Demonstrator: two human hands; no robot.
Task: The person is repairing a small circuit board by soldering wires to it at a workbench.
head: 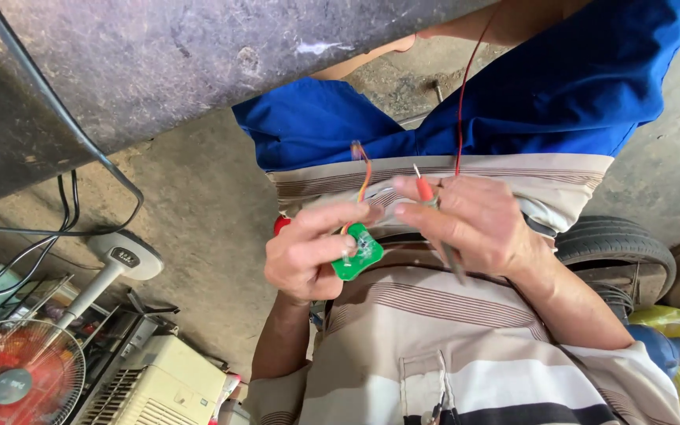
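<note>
My left hand [304, 256] pinches a small green circuit board [358, 256] in front of my striped shirt. Thin orange and red wires [364, 175] rise from the board. My right hand [478, 224] grips a red test probe [423, 187] with a metal tip pointing up, just right of the board. Its red lead [466, 86] runs up over my blue shorts. A thin dark probe [452, 264] also sticks down out of the right hand. The two hands are nearly touching.
A grey slab surface [198, 63] fills the upper left, with black cables [80, 157] hanging off it. At lower left stand a red-bladed fan [9, 382], a white fan base [123, 256] and a cream appliance casing [163, 386]. A tyre [623, 248] and a yellow bag [674, 334] lie at right.
</note>
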